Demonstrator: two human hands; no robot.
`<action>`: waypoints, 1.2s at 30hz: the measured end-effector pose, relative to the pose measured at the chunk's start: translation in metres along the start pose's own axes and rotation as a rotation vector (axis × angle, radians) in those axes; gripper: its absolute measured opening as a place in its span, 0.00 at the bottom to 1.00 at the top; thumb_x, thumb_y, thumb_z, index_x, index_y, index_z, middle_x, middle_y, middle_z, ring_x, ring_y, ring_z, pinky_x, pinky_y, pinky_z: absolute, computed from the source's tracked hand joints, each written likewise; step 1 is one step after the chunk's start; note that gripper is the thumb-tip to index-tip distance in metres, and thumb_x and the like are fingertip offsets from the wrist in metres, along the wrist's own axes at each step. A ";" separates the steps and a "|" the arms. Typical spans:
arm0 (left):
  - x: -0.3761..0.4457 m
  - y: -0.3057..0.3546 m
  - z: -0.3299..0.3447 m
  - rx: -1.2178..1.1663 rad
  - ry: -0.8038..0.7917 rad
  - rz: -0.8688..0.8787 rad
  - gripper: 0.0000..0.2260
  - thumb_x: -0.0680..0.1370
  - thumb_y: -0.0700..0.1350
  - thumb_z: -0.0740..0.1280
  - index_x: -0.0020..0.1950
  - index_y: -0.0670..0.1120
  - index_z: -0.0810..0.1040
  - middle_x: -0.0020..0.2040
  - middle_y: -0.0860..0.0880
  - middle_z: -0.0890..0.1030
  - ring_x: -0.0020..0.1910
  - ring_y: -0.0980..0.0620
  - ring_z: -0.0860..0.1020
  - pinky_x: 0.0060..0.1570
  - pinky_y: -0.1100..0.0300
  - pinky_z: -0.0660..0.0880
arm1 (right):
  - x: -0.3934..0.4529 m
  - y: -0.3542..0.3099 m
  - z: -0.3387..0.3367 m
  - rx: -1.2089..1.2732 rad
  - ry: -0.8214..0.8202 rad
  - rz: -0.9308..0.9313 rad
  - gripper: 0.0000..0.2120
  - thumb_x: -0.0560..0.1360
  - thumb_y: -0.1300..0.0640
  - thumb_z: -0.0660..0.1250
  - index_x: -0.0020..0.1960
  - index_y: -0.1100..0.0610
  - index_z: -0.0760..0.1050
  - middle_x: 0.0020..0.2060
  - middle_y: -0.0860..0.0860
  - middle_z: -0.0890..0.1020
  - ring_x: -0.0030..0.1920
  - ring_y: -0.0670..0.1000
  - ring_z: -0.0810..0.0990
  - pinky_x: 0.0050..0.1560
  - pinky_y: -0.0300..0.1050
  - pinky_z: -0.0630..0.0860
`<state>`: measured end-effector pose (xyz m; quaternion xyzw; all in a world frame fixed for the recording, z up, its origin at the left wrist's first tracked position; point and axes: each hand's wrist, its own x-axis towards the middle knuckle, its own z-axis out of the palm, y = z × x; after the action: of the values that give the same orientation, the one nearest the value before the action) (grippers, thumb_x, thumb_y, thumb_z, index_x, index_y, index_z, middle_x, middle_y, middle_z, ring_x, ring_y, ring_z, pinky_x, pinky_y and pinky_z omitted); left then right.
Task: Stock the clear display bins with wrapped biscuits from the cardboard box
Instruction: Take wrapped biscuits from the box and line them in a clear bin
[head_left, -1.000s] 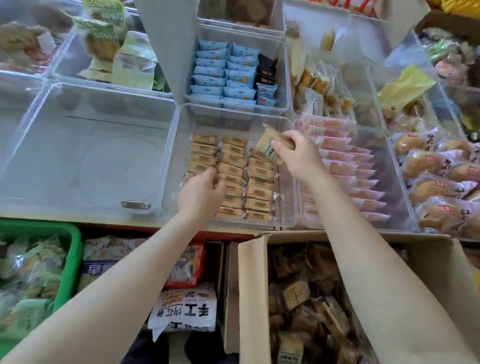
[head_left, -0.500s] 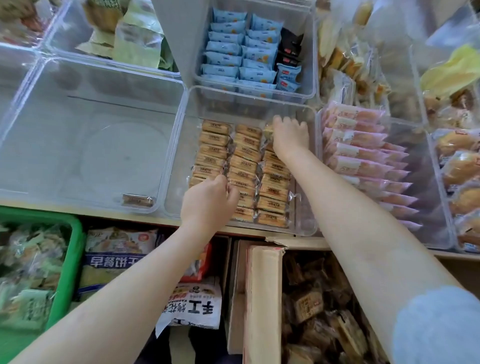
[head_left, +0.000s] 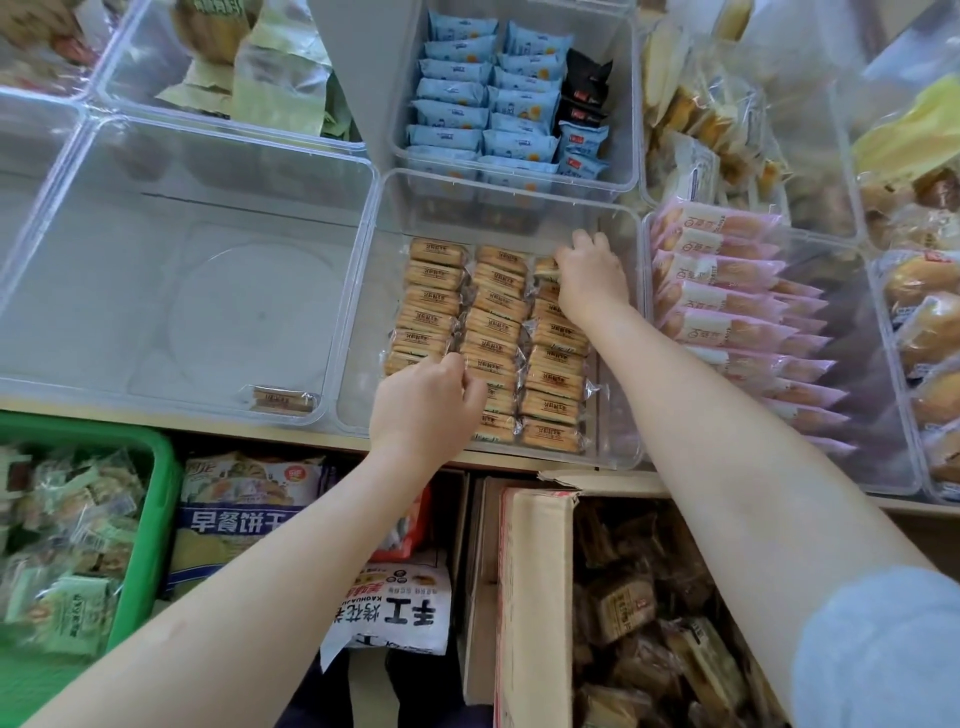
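Both hands work inside the middle bin (head_left: 363, 322), a clear tub at the front edge of the shelf (head_left: 156, 415). It holds three rows of biscuits (head_left: 493, 312), tan wrapped packs laid flat and overlapping from the far wall toward the near wall.

The right hand (head_left: 592, 280) is at the far end of the right-hand row, near the bin's far right corner. Its fingers (head_left: 584, 241) are bent downward and rest on the last pack there; the thumb side touches the wrapper's edge. Whether the pack is pinched or only pressed cannot be told, since the fingertips are hidden under the knuckles.

The left hand (head_left: 426, 405) is at the near end of the left and middle rows, close to the bin's near wall. Its fingers are curled tight, knuckles up, against the packs at the front of those rows. What lies between thumb and fingers is hidden.

The box (head_left: 535, 597) stands open below the shelf's front edge, under the right forearm, with more wrapped biscuits heaped loose inside it.

The big bin (head_left: 67, 208) to the left holds a single pack (head_left: 283, 401) in its near right corner. Beyond the middle bin, blue packs (head_left: 467, 98) fill another tub; to its right lie pink packs (head_left: 727, 312). A green basket (head_left: 156, 493) of green-wrapped snacks sits below the shelf's left end.
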<state>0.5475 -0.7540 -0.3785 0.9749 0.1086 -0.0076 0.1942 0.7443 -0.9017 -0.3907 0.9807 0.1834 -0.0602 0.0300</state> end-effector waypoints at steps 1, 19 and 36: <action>0.000 0.000 0.000 0.003 -0.004 0.000 0.13 0.80 0.48 0.61 0.37 0.45 0.69 0.29 0.52 0.68 0.25 0.54 0.64 0.26 0.60 0.57 | -0.001 0.000 -0.001 0.041 -0.006 0.012 0.16 0.77 0.71 0.61 0.63 0.63 0.75 0.66 0.61 0.72 0.66 0.62 0.69 0.63 0.58 0.72; 0.002 0.000 -0.002 -0.016 0.011 0.011 0.14 0.81 0.49 0.59 0.39 0.44 0.72 0.34 0.48 0.75 0.31 0.46 0.73 0.29 0.57 0.62 | -0.089 -0.017 -0.044 0.198 -0.418 -0.013 0.36 0.77 0.44 0.69 0.80 0.51 0.59 0.77 0.57 0.63 0.74 0.59 0.66 0.72 0.58 0.69; -0.143 0.075 -0.049 -0.917 -0.525 -0.061 0.32 0.75 0.35 0.68 0.72 0.62 0.65 0.59 0.61 0.76 0.59 0.55 0.79 0.47 0.66 0.77 | -0.358 -0.001 -0.026 0.840 -0.244 0.459 0.10 0.82 0.52 0.62 0.57 0.53 0.81 0.52 0.50 0.83 0.53 0.52 0.80 0.54 0.47 0.78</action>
<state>0.4231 -0.8328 -0.2963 0.7514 0.0770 -0.2089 0.6212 0.4149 -1.0263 -0.3190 0.9090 -0.0825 -0.2353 -0.3341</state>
